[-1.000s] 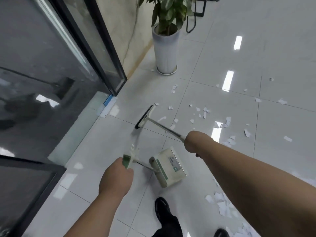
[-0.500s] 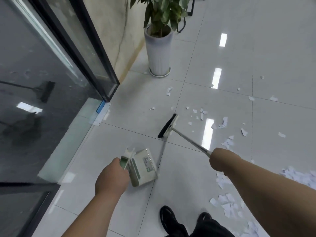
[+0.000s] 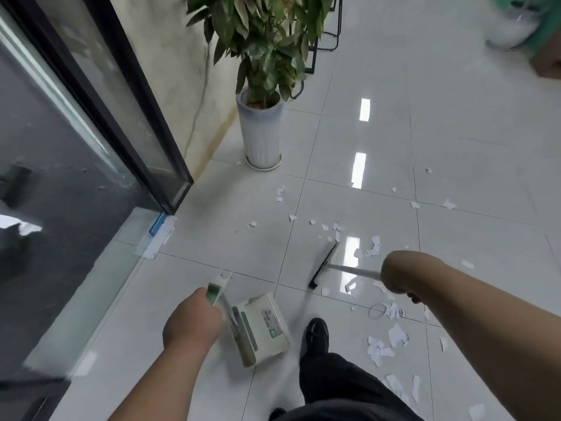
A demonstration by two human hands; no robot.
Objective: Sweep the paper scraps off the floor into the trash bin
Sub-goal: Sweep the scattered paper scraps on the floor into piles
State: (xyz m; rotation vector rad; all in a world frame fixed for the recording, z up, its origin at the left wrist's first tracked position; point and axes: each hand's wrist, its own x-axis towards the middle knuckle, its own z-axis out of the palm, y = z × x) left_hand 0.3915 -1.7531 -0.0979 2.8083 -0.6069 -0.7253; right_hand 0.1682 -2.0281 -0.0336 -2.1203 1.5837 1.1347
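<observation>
Head view: a person stands on the tiled floor (image 3: 249, 244) of an office corridor, hands well apart, each wrapped round its own tool. The right hand (image 3: 400, 275) grips the handle of a broom (image 3: 323, 265), whose head sits on the tiles at the edge of the paper scraps (image 3: 385, 344), apparently placed to drag them inward. The left hand (image 3: 191, 325) clutches the long handle of a dustpan (image 3: 264, 326), held low beside a black shoe (image 3: 317, 332), likely so it can catch the pile. Scraps lie scattered ahead and to the person's right, between a potted plant (image 3: 262, 132) and the feet. No trash bin can be made out for certain.
</observation>
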